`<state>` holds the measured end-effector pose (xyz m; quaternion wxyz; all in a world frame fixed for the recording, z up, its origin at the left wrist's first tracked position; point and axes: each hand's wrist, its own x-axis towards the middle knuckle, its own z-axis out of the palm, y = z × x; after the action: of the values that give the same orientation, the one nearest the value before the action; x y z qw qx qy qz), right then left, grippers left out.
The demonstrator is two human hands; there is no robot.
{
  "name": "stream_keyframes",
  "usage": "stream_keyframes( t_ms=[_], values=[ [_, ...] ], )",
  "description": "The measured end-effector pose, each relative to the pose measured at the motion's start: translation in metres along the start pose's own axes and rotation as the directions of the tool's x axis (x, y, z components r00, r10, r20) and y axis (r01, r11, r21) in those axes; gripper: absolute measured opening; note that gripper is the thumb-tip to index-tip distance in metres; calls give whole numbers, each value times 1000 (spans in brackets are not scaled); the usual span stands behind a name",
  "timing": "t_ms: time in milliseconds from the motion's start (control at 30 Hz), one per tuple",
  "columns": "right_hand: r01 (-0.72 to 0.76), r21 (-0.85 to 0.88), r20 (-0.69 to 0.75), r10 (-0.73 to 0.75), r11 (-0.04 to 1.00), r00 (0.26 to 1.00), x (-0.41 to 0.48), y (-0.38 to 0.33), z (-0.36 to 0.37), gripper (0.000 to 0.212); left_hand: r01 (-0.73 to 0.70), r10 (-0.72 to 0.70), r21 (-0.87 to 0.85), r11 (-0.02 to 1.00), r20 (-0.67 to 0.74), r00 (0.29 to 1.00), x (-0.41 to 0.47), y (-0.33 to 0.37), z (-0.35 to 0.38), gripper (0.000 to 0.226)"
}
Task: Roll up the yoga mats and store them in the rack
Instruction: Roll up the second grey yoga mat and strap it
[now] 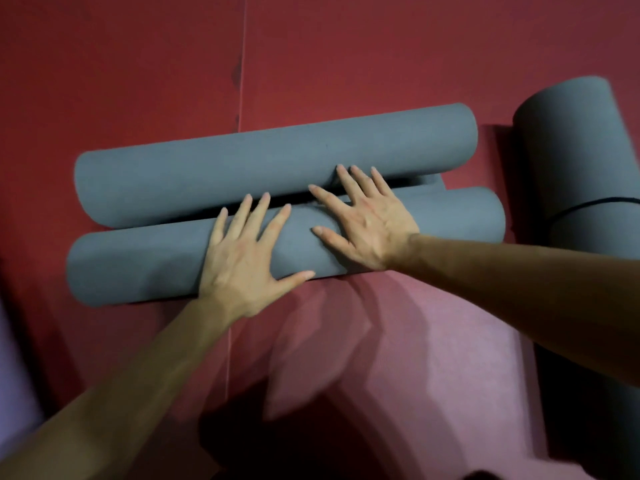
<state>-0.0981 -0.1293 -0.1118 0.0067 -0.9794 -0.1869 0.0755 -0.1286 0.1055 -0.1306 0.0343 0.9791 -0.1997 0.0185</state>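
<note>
Two grey rolls of yoga mat lie side by side across the red floor: a far roll [214, 168] and a near roll [138, 268], both running left to right. My left hand [242, 258] lies flat on the near roll with fingers spread and straight, thumb at its near edge. My right hand [360, 220] presses flat on the near roll too, its fingertips reaching the far roll. A dent shows in the mat between my hands. No rack is in view.
A third grey rolled mat [575, 168], bound by a thin black strap, lies on the right and runs toward me. The red padded floor [346, 57] has a seam line on the left. Dark shadows fall on the floor near me.
</note>
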Motion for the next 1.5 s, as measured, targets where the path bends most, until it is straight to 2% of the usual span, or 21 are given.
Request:
stream_keyframes(
  t_ms=[100,267,433,700,900,1133,1300,1367,1500],
  values=[
    [3,13,-37,-2,1000,999,-1,-1,1,78,17,-17,9,1000,4,1000,23,-9,-2,114],
    [67,-19,-34,-68,998,997,-17,-1,10,82,-69,68,-10,998,-75,995,30,-11,0,108],
    [84,-37,-28,-85,996,996,-20,-1,14,85,-80,81,62,995,-17,997,24,-3,5,123],
    [115,-15,-38,-116,993,993,-49,-18,8,86,-158,156,-3,987,-149,976,16,-2,5,112],
    [137,-38,-52,-139,990,989,-88,-30,18,87,-198,196,-13,980,-87,977,-17,9,-1,112],
    [108,-5,57,-108,994,993,-64,-24,9,78,-179,179,-24,984,26,983,-27,13,-1,112],
    [34,13,66,-35,999,997,-34,-11,-9,83,-183,185,40,982,-36,982,-30,20,-3,94],
    [46,26,18,-46,999,999,-37,-13,-7,80,-141,143,44,989,-31,989,-14,18,-6,81],
    [94,12,-51,-93,995,994,-54,-23,7,80,-88,88,-2,996,-26,996,21,5,-8,73]
  ],
)
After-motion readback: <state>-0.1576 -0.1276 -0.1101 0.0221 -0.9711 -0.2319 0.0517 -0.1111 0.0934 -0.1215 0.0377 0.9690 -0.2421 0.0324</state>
